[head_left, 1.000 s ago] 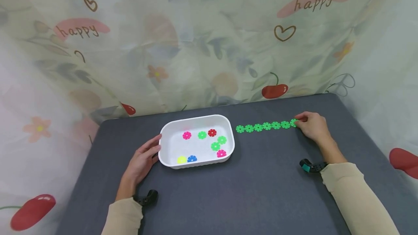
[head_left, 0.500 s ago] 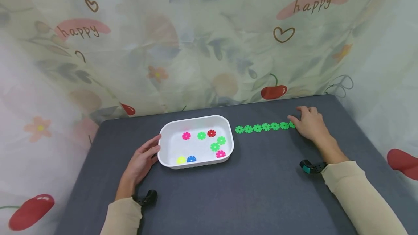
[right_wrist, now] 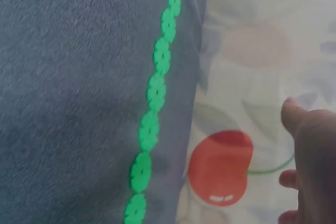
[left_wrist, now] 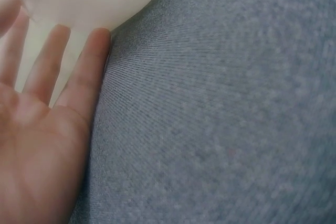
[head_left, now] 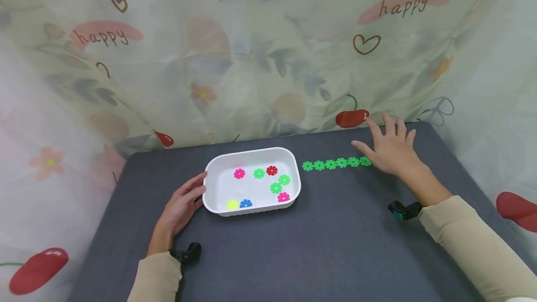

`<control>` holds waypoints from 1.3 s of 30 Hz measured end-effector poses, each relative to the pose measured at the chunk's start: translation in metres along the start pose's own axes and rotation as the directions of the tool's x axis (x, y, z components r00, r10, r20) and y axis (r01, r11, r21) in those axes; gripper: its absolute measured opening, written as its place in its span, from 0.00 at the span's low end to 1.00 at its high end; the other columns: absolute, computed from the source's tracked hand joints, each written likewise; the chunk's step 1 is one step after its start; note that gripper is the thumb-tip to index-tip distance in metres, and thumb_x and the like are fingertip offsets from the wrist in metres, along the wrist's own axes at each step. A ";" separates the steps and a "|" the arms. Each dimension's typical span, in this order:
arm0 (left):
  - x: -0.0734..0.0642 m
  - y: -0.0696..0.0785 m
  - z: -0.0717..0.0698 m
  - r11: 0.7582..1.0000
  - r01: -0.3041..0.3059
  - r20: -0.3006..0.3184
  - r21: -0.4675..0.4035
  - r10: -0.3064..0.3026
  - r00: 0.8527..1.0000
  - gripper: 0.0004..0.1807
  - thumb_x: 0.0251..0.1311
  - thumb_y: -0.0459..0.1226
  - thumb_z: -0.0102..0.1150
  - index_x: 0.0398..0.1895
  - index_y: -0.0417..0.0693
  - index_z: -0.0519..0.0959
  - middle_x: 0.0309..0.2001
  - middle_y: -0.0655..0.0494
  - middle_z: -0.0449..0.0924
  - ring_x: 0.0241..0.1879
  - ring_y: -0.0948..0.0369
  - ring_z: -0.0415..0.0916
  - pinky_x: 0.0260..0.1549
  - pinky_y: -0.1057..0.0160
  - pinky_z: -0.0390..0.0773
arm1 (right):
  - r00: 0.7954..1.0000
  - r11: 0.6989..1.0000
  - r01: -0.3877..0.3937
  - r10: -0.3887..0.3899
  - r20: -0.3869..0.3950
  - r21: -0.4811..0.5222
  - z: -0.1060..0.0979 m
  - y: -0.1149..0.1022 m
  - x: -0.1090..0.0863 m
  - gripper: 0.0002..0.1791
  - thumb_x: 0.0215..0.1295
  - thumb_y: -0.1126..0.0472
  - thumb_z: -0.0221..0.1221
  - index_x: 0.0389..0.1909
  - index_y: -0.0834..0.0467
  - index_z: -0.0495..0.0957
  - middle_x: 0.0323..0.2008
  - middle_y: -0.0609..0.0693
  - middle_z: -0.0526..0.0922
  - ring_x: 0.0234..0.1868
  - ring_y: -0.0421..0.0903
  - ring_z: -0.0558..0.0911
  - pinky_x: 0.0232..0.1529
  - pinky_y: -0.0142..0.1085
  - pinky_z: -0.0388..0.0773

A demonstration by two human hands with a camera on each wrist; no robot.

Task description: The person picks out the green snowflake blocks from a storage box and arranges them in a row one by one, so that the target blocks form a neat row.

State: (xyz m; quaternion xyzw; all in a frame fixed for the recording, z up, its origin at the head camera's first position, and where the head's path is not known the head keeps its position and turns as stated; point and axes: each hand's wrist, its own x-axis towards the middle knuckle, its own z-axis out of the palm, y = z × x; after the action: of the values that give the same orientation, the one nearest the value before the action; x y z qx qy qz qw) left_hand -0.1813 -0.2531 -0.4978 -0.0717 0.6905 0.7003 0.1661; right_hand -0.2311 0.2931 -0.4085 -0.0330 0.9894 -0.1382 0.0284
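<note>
fingers (head_left: 389, 126) spread, right hand (head_left: 392, 151) near notched green discs (head_left: 331, 164); left fingers (head_left: 194, 194), straight, touch a smooth, round-cornered white tray (head_left: 220, 185).

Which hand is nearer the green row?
Right. The right hand is spread over the right end of the green row, covering part of it in the head view. The left hand touches the left side of the tray, which lies between it and the row.

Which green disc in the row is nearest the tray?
The leftmost green notched disc in the row, just right of the white tray; every other one there lies farther right.
</note>
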 end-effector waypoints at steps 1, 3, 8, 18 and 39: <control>0.000 0.000 0.000 1.000 -0.002 0.001 0.000 0.002 1.000 0.35 0.73 0.45 0.58 0.80 0.54 0.59 0.79 0.56 0.57 0.68 0.67 0.63 0.56 0.72 0.75 | 1.000 1.000 0.010 -0.010 -0.006 -0.007 -0.001 -0.004 0.000 0.53 0.70 0.22 0.38 0.83 0.51 0.41 0.81 0.68 0.30 0.78 0.77 0.30 0.67 0.80 0.28; 0.000 0.000 0.000 1.000 0.001 0.001 -0.002 -0.001 1.000 0.35 0.73 0.45 0.58 0.80 0.54 0.59 0.79 0.56 0.57 0.69 0.67 0.63 0.57 0.72 0.75 | 0.999 0.999 0.030 -0.031 -0.020 -0.025 -0.001 -0.011 0.000 0.52 0.70 0.23 0.40 0.83 0.50 0.41 0.82 0.66 0.29 0.79 0.75 0.29 0.67 0.80 0.28; 0.001 -0.001 0.000 1.000 -0.002 0.002 -0.003 0.002 1.000 0.36 0.72 0.46 0.59 0.80 0.55 0.60 0.80 0.56 0.56 0.71 0.66 0.61 0.57 0.72 0.75 | 0.996 0.995 0.079 -0.081 -0.025 -0.053 -0.005 -0.029 -0.002 0.51 0.71 0.25 0.43 0.83 0.50 0.42 0.82 0.63 0.29 0.79 0.75 0.29 0.67 0.80 0.28; 0.002 -0.003 -0.001 1.000 -0.015 -0.006 -0.006 0.015 1.000 0.35 0.72 0.46 0.60 0.79 0.56 0.62 0.76 0.59 0.62 0.67 0.68 0.66 0.58 0.70 0.75 | 0.985 0.983 0.171 -0.173 -0.022 -0.073 -0.006 -0.063 -0.001 0.49 0.71 0.26 0.46 0.83 0.46 0.44 0.83 0.59 0.28 0.81 0.71 0.28 0.68 0.79 0.27; 0.002 -0.001 -0.001 1.000 -0.004 -0.013 -0.002 0.004 1.000 0.35 0.71 0.45 0.60 0.79 0.55 0.61 0.79 0.55 0.59 0.68 0.66 0.65 0.63 0.65 0.74 | 0.948 0.938 0.318 -0.318 0.020 -0.142 0.015 -0.132 0.005 0.48 0.70 0.26 0.47 0.83 0.42 0.44 0.84 0.55 0.31 0.82 0.67 0.30 0.72 0.76 0.31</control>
State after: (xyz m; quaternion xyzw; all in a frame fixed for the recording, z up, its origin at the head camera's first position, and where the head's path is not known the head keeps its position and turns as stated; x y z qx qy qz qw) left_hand -0.1831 -0.2537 -0.4997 -0.0750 0.6910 0.7009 0.1600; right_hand -0.2273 0.1615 -0.3871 -0.1941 0.9785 -0.0697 0.0017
